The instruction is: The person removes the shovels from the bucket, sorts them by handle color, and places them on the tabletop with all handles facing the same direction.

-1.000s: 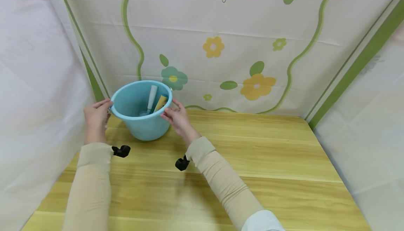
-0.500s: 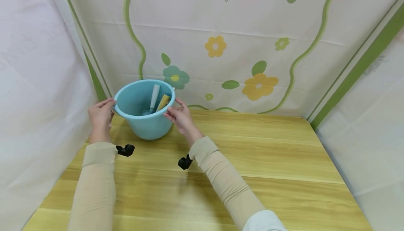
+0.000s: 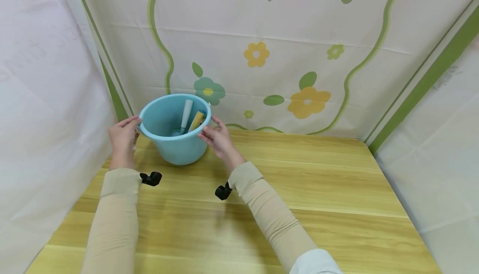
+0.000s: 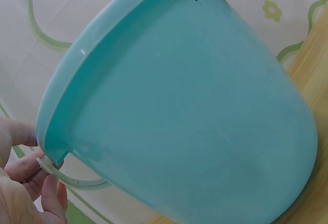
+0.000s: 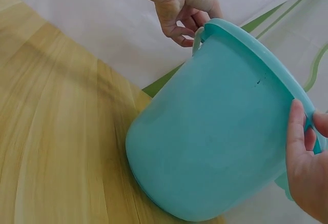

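Observation:
A light blue plastic bucket [image 3: 179, 149] stands at the back left of the wooden table. My left hand [image 3: 123, 134] grips the left side of its rim, thumb on top. In the left wrist view, those fingers are by the pale handle [image 4: 77, 183] where it joins the bucket. On the opposite side, my right hand [image 3: 218, 139] pinches the rim between thumb and fingers. Inside lean a tool with a pale handle [image 3: 187, 112] and a yellow-handled thing [image 3: 196, 121]; their lower ends are partly hidden, so their kinds cannot be told.
The wooden table [image 3: 299, 182] extends to the front and right. White cloth walls printed with flowers [image 3: 284, 37] rise behind and at both sides; the left cloth [image 3: 48, 120] is close to my left hand. Black wrist cameras [image 3: 151, 178] stick out from both sleeves.
Both hands and the bucket between them have shifted a little to the right along the table. The view has also moved slightly. Both hands keep their hold on the rim.

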A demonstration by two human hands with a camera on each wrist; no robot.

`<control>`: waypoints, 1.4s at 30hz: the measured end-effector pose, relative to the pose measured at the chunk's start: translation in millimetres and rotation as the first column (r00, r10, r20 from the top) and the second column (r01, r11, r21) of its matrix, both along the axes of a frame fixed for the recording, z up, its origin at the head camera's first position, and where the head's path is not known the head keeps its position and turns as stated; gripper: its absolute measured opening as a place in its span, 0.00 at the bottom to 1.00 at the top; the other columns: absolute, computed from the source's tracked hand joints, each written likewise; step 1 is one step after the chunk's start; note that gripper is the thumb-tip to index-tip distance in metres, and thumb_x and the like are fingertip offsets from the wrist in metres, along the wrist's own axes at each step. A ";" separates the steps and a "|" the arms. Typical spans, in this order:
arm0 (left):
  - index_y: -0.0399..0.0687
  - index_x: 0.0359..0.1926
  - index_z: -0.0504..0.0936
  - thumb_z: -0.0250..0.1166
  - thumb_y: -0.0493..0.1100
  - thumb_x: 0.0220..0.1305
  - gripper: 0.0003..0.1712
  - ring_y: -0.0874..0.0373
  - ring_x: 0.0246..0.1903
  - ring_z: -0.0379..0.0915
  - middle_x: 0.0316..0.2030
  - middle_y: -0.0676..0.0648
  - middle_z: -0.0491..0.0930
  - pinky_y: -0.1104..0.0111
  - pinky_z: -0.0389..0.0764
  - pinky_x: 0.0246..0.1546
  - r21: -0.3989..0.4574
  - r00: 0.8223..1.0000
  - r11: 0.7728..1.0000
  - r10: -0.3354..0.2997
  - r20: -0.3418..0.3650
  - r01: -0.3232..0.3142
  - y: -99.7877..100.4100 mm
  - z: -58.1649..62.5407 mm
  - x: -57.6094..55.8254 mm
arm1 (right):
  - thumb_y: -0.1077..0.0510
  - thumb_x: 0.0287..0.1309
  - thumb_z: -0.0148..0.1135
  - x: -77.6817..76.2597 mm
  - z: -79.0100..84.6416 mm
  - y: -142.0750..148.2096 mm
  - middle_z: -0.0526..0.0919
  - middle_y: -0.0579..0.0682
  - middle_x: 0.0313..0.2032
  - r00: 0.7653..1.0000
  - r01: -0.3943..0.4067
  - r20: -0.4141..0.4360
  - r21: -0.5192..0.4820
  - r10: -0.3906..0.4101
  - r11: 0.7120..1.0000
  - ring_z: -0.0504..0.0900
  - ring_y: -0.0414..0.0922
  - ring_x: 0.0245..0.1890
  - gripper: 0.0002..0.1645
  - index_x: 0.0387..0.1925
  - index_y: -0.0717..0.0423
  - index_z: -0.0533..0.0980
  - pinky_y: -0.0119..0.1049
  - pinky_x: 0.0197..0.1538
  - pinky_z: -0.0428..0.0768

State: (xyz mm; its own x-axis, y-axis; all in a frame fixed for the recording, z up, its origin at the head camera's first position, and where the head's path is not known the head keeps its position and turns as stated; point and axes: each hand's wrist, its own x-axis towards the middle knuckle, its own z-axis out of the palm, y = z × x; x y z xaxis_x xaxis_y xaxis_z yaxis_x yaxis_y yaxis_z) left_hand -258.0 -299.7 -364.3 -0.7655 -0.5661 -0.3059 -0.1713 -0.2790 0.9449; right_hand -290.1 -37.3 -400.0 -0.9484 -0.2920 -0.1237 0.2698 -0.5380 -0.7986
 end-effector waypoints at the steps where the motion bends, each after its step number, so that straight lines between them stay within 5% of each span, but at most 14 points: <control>1: 0.52 0.60 0.85 0.71 0.43 0.67 0.21 0.63 0.53 0.70 0.61 0.53 0.75 0.72 0.76 0.57 0.010 1.000 1.000 0.001 -0.002 -0.001 0.8 -0.1 0.0 | 0.73 0.71 0.55 -0.5 -0.4 1.1 0.80 0.54 0.40 1.000 0.000 0.001 0.001 0.000 1.000 0.84 0.42 0.33 0.37 0.77 0.53 0.60 0.32 0.44 0.85; 9: 0.51 0.54 0.88 0.72 0.40 0.66 0.15 0.64 0.44 0.72 0.46 0.56 0.77 0.79 0.79 0.36 0.086 0.999 0.996 0.005 -0.049 -0.001 8.8 1.7 3.0 | 0.73 0.72 0.55 -3.1 -1.0 11.2 0.80 0.53 0.39 1.000 -0.009 -0.004 0.002 0.009 1.000 0.85 0.42 0.33 0.37 0.77 0.54 0.60 0.31 0.43 0.85; 22: 0.54 0.49 0.89 0.73 0.42 0.65 0.12 0.62 0.41 0.68 0.46 0.55 0.75 0.77 0.77 0.36 0.032 0.996 0.996 -0.082 -0.018 0.082 7.1 9.8 6.7 | 0.73 0.71 0.54 -3.0 0.2 21.6 0.80 0.54 0.38 1.000 -0.027 -0.005 -0.007 0.027 1.000 0.85 0.43 0.32 0.36 0.76 0.55 0.61 0.32 0.43 0.85; 42: 0.51 0.48 0.89 0.73 0.39 0.65 0.10 0.63 0.39 0.68 0.46 0.55 0.76 0.77 0.77 0.35 0.088 0.995 0.991 -0.098 -0.018 0.100 3.5 5.0 3.7 | 0.72 0.72 0.55 -8.0 -2.0 21.8 0.81 0.54 0.36 0.999 -0.036 -0.016 -0.008 0.036 0.999 0.85 0.43 0.32 0.35 0.76 0.54 0.62 0.33 0.43 0.86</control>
